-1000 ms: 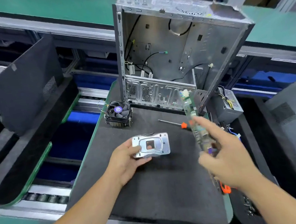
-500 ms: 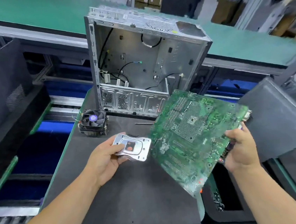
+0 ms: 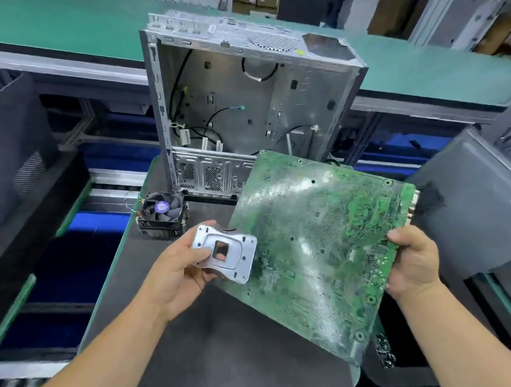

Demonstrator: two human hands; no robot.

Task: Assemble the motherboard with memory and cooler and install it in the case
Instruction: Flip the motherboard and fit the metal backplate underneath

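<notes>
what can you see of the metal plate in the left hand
The plate is a small, flat, silver-grey metal piece, roughly rectangular with rounded corners, a raised rim around a square cut-out in the middle and small holes near its corners. It is held tilted in the air above the black mat, gripped by the left hand, fingers showing through the cut-out. Its right edge overlaps the left edge of the green board; whether they touch cannot be told.

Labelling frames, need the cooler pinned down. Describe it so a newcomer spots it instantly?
Start at the open metal case standing at the back of the dark mat. Just off its front left corner, on the mat, sits the cooler: a small black fan on fins, with a purple round sticker at its hub, the only loose part no hand touches.
</notes>
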